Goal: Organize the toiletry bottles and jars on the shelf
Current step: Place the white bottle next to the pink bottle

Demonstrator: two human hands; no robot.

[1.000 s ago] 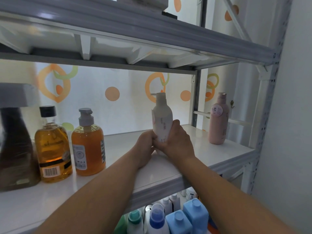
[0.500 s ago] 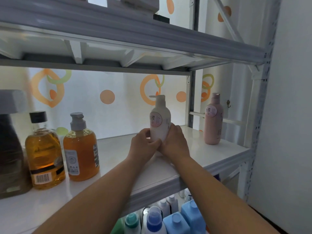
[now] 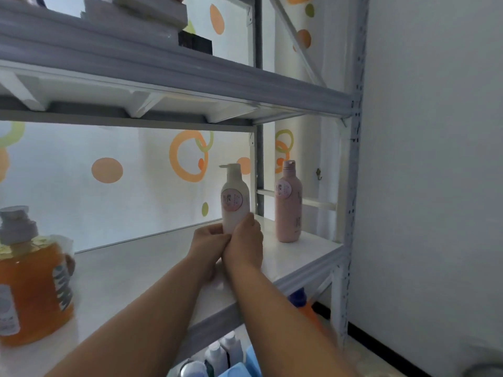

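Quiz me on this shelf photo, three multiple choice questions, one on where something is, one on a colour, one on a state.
1. Where does the pink bottle stand?
A. Right of the white pump bottle
B. On the top shelf
C. Beside the orange soap bottle

2. What colour is the liquid in the bottle at far left?
A. Blue
B. Orange
C. Green

3. How is the white pump bottle?
A. Lying flat
B. Upside down
C. Upright, held at its base

Answers: 1 A, it stands apart near the shelf's right end. 2 B, the soap shows orange. 3 C, left hand and right hand wrap its lower part, pump on top.
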